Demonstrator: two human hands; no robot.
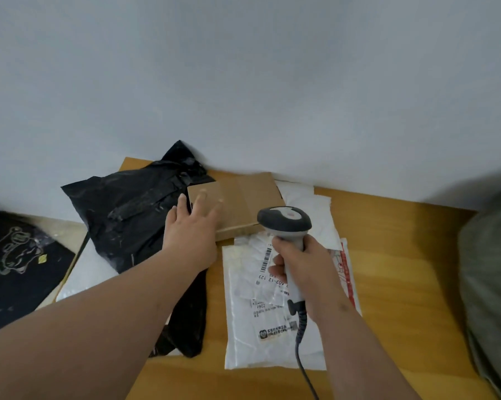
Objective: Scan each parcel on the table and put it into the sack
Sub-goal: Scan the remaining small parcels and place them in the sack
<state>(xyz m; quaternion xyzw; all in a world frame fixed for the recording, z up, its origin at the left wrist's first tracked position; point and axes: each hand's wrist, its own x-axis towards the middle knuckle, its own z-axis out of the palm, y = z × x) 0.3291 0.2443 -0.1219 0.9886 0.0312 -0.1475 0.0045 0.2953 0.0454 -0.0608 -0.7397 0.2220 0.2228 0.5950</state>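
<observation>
Flat cardboard parcel [243,197] at the back of a wooden desk [387,255], against the wall. Left hand [190,229] laid on its near-left corner, fingers [203,197] spread and straight. Right hand [304,272] wrapped round a grey barcode scanner [285,220], above a white mailer [243,313]. Black plastic parcel [128,220] alongside, left.

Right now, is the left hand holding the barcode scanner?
No, the barcode scanner is gripped by the right hand, while the left hand reaches with spread fingers onto the cardboard box.
</observation>
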